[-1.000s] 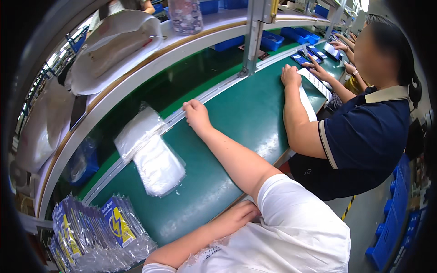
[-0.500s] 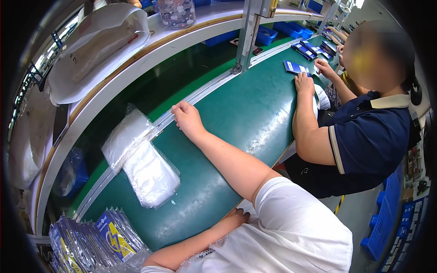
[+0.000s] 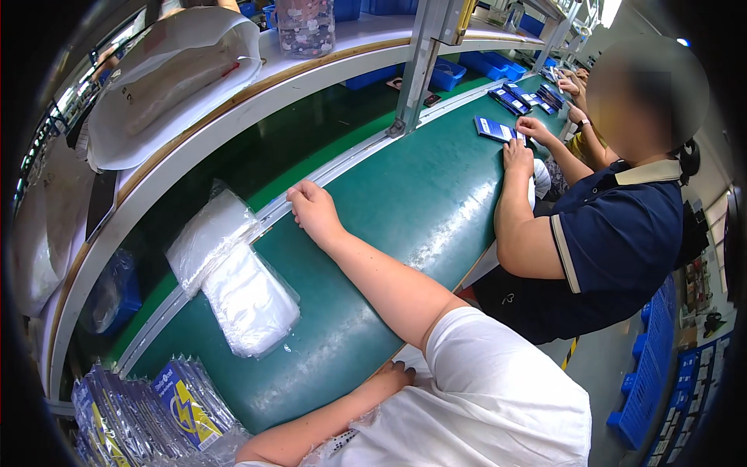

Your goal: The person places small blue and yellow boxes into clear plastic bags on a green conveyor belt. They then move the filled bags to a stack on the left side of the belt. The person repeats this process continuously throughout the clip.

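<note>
My right hand rests at the far edge of the green table, beside the metal rail. Its fingers are curled into a loose fist, and nothing shows in them. Close against my body at the near table edge lies my left hand; its fingers are mostly hidden. Left of my right hand, clear plastic bags lie in a flat stack on the table, with another stack of bags across the rail. At the lower left stand several blue-and-yellow packages in clear wrap, packed upright in rows.
To my right a co-worker in a dark blue shirt handles a blue package. More blue packs lie beyond. A metal post rises from the rail. A white shelf curves along the far side, with blue bins below.
The view has shifted slightly. The co-worker's far hand has come down nearer the blue package. My own hands keep nearly the same places and poses.
</note>
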Action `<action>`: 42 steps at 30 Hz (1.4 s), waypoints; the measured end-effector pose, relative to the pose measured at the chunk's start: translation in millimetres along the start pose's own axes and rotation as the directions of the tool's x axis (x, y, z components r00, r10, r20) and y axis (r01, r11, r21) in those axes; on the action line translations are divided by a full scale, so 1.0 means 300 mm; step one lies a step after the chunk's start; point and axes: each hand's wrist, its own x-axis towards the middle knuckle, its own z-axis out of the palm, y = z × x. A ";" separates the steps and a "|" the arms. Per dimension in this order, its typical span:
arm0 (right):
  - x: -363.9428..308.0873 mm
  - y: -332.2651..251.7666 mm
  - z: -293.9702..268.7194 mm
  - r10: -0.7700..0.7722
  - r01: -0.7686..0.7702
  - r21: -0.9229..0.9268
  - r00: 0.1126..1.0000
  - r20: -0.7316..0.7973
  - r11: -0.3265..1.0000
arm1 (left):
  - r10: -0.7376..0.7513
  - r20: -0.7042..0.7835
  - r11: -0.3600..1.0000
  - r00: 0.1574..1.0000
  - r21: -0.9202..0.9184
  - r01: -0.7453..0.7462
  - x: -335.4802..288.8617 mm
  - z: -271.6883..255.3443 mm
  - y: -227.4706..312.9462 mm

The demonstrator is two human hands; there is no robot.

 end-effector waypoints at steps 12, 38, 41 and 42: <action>0.006 0.015 0.005 -0.031 0.031 0.000 0.999 -0.018 1.000 | -0.040 0.059 0.999 0.997 -0.025 0.042 -0.003 -0.010 -0.003; -0.013 -0.021 0.004 0.034 -0.028 0.095 0.997 -0.068 0.995 | -0.066 0.188 0.997 0.980 -0.028 0.073 0.017 0.005 -0.015; -0.013 -0.023 0.008 0.033 -0.027 0.105 0.998 -0.058 0.994 | -0.073 0.198 0.996 0.977 -0.027 0.079 0.010 0.001 -0.014; -0.012 -0.019 0.008 0.033 -0.027 0.109 0.998 -0.057 0.994 | -0.072 0.202 0.996 0.977 -0.028 0.079 0.008 0.001 -0.014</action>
